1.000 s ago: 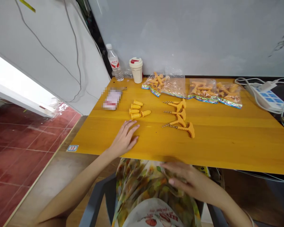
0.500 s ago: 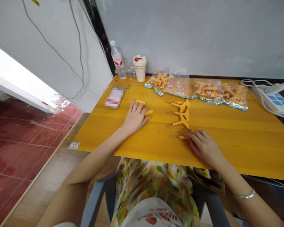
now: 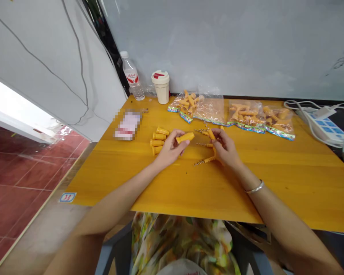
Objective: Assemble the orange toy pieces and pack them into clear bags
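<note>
Right now, you hold a yellow sleeve in your left hand, pinched between thumb and fingers and raised above the table, its narrower end pointing toward your other hand. Your right hand grips a yellow-handled corkscrew, its metal spiral tilted up and leftward; the two pieces are near each other but apart. Beneath and beside your right hand lie the other corkscrews, spirals toward the left, their handles partly hidden by your fingers. Just left of your left hand, four more sleeves lie in a loose stack of rows. Farther back, clear bags of yellow parts rest along the whiteboard. To their left stand a lidded cup and a water bottle, with a blurred-out card nearer you. A power strip sits at the far right.
</note>
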The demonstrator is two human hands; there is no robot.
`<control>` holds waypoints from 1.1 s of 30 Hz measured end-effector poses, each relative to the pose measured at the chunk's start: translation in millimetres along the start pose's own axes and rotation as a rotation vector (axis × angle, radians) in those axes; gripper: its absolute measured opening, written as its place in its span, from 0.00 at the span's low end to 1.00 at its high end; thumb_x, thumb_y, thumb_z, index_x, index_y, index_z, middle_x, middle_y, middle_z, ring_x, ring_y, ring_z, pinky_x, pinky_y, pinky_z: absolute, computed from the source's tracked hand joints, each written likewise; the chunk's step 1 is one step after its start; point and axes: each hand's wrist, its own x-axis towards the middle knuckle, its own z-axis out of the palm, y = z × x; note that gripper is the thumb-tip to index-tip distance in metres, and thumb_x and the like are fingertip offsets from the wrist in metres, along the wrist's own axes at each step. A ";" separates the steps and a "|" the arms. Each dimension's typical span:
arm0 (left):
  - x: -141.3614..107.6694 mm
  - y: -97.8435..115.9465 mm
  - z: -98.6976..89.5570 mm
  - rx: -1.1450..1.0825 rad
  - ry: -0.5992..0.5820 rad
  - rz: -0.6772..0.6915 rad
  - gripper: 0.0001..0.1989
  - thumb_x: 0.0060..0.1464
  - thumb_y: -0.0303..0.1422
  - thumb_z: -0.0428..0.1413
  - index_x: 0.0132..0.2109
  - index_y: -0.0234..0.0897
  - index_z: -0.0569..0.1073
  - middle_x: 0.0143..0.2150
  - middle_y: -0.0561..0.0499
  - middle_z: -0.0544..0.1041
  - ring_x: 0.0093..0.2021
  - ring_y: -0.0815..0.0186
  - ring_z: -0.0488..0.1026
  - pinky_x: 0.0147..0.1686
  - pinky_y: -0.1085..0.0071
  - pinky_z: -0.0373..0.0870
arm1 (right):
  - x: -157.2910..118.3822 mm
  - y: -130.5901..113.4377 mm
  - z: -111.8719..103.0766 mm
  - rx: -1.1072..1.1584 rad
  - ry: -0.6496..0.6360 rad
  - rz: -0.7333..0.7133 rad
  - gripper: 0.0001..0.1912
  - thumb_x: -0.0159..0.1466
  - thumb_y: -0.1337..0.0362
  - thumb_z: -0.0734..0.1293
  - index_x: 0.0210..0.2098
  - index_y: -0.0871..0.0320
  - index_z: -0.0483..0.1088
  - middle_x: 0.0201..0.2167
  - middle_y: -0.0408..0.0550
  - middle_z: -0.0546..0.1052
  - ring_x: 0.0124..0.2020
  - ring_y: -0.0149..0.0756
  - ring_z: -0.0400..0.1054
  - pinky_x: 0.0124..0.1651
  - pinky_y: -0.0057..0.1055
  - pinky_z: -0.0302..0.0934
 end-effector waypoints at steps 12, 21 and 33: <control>-22.5 -9.5 4.8 -0.359 0.132 -0.280 0.15 0.60 0.46 0.56 0.39 0.42 0.62 0.19 0.64 0.54 0.16 0.77 0.53 0.16 0.81 0.50 | -0.1 -15.0 -26.4 -0.400 -0.257 -0.369 0.17 0.63 0.70 0.65 0.52 0.57 0.67 0.35 0.49 0.77 0.36 0.40 0.68 0.39 0.37 0.56; -24.2 -12.9 4.9 -0.312 0.094 -0.248 0.15 0.60 0.46 0.57 0.37 0.42 0.62 0.19 0.64 0.53 0.16 0.76 0.52 0.16 0.79 0.50 | -3.6 -19.1 -16.8 -0.370 -0.287 -0.428 0.14 0.65 0.67 0.64 0.51 0.57 0.70 0.36 0.50 0.78 0.35 0.39 0.68 0.39 0.37 0.57; -22.1 -11.8 2.6 0.094 -0.218 0.021 0.14 0.53 0.40 0.65 0.42 0.36 0.78 0.36 0.49 0.79 0.34 0.68 0.74 0.35 0.72 0.71 | -15.4 -29.9 -9.5 0.119 -0.322 -0.193 0.21 0.73 0.54 0.51 0.49 0.57 0.71 0.31 0.49 0.76 0.31 0.38 0.69 0.36 0.36 0.60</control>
